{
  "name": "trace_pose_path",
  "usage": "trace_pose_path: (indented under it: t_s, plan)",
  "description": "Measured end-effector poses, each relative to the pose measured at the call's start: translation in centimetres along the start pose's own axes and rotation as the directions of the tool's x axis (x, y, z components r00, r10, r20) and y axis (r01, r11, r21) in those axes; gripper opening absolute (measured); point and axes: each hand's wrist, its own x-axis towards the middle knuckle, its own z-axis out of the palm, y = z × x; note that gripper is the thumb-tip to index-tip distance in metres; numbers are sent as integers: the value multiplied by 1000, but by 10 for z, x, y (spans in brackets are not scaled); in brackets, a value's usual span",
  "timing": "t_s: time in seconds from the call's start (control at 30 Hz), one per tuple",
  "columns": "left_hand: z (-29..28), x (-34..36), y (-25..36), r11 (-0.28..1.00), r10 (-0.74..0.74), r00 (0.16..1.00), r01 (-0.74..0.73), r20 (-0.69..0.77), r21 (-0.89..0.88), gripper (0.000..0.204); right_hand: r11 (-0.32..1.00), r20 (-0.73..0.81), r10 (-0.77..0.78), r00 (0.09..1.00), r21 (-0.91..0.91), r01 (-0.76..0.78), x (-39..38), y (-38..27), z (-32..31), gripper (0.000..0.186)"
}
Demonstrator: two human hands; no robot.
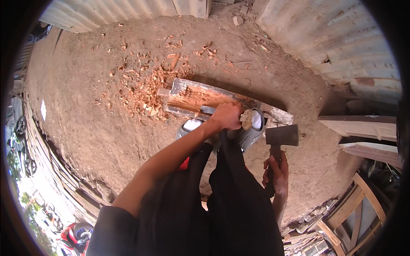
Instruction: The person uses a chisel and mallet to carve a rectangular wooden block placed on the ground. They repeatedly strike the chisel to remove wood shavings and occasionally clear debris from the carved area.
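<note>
My left hand (pixel 227 116) is closed around a chisel (pixel 208 109). Its flat metal blade rests against a reddish, hollowed wooden workpiece (pixel 188 100), and the worn, frayed butt of its handle (pixel 246 119) sticks out behind my fist. In my right hand (pixel 278 173) is a mallet (pixel 282 135) with a dark blocky head, held upright by its handle to the right of the chisel, apart from it. The workpiece lies lengthwise on a low, worn plank (pixel 279 114), its right part partly hidden by my left hand and shoe.
My shoes (pixel 252 134) stand at the plank's near edge. Wood shavings (pixel 147 91) cover the dirt floor left of and beyond it. Corrugated metal sheets (pixel 337 38) stand at the far side. Stacked boards (pixel 363 128) and a wooden frame (pixel 356 213) sit at the right.
</note>
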Motion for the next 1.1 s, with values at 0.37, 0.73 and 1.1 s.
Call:
trace_pose_path:
  t_s: [0.37,0.73,1.1]
  plan:
    - [-1,2,-7,1000,3,1000,-3,-14,-2,31,986,-38,-115,993,-129,109,10,-22,16,30]
    - [-8,12,6,982,-181,983,180,-9,-48,30,997,20,-70,997,18,69,32,-21,38,41]
    - [-11,12,6,987,-131,991,134,30,-94,30,992,-57,-83,995,95,88,26,-27,26,44]
